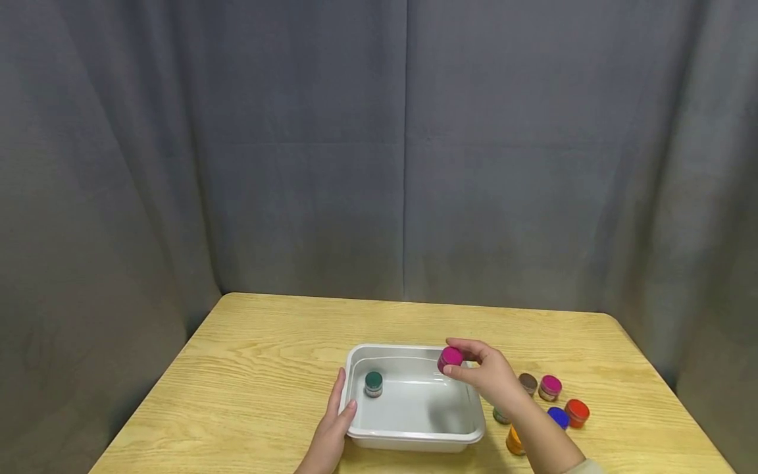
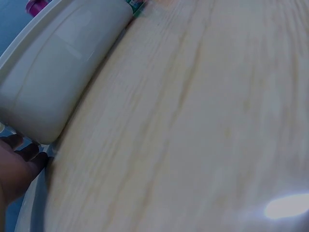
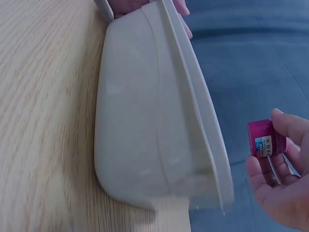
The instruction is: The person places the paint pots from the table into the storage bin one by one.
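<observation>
My right hand (image 1: 493, 376) pinches a magenta-lidded paint jar (image 1: 451, 359) between thumb and fingers above the right end of a white plastic basin (image 1: 414, 436). In the right wrist view, the printed label of this jar (image 3: 264, 146) faces the camera. At the basin's left end, my left hand (image 1: 331, 428) holds the wall, thumb at the rim and fingers along the outside. Inside the basin, toward its left, a green-lidded paint jar (image 1: 374, 384) stands upright. The left wrist view catches only part of the left hand (image 2: 19, 166) by the basin's lower corner.
Right of the basin stand several more jars: brown (image 1: 528, 383), magenta (image 1: 550, 387), red (image 1: 577, 413), blue (image 1: 558, 417) and orange (image 1: 515, 442), plus a greenish one (image 1: 500, 416) mostly behind my right arm. Grey curtains (image 1: 308, 164) surround the wooden table (image 1: 237, 395).
</observation>
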A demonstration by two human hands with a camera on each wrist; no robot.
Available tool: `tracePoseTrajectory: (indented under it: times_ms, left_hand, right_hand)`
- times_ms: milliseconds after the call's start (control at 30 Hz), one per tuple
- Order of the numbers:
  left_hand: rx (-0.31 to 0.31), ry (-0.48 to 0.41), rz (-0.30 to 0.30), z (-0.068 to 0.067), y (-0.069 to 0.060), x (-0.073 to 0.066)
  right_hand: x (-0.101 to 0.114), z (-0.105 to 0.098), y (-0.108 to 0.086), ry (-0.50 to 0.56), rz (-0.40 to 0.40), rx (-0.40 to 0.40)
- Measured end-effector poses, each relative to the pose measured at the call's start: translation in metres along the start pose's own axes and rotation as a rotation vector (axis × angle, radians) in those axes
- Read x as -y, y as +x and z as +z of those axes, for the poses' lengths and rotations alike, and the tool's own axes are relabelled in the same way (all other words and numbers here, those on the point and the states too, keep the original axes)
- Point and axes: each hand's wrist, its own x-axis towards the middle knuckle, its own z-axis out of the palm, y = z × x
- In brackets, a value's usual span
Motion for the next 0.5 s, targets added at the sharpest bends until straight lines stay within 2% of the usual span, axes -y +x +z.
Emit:
tracePoseTrajectory:
  times_ms: [267,500]
  left_hand:
    - [-0.017,-0.020,0.009,0.001,-0.001,-0.002]
    - [-0.023,0.004,0.032,0.001,-0.001,-0.001]
  right_hand:
    - [0.004,0.028,0.016,-0.011,-0.040,0.055]
    - [-0.001,0.053,0.030,-0.068,-0.022,0.088]
